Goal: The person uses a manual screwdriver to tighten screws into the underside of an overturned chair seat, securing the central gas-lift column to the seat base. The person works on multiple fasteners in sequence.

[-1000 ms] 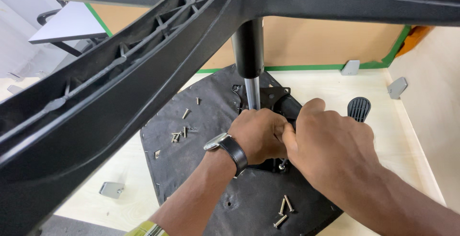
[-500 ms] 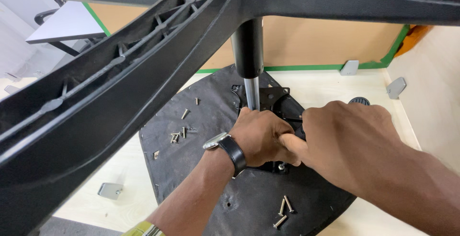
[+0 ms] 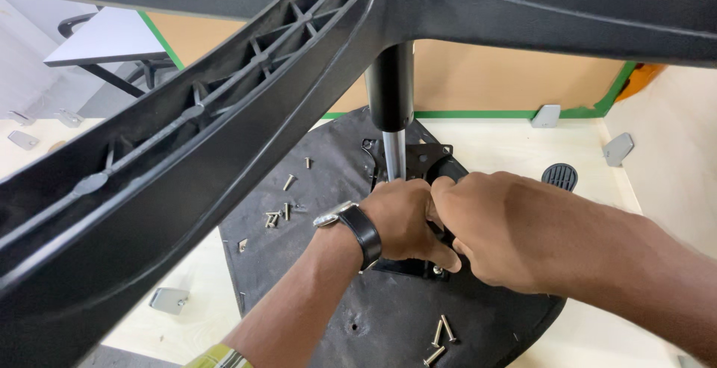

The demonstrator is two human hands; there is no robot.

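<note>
Head view: left hand point(image 3: 403, 222) and right hand point(image 3: 508, 230) grip pressed around bracket point(image 3: 418, 163) beneath.

Pale wood floor point(image 3: 515, 140) – tan wall point(image 3: 478, 77) with green edging, grey desk point(image 3: 112, 36).

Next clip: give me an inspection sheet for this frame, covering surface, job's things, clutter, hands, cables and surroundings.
Surface: pale wooden floor, bordered by a green stripe.
Job's things: upturned black chair seat lying on the floor; black metal mounting plate on it; chrome gas-lift column rising to the black plastic star base overhead.
Clutter: loose silver screws on the seat left of the plate, more silver screws at the near edge; grey metal brackets on the floor.
Hands: left hand, wristwatch on its wrist, and right hand closed together at the plate; what they grip is hidden.
Cables: nothing seen.
Surroundings: brown board wall; grey table at far left.
</note>
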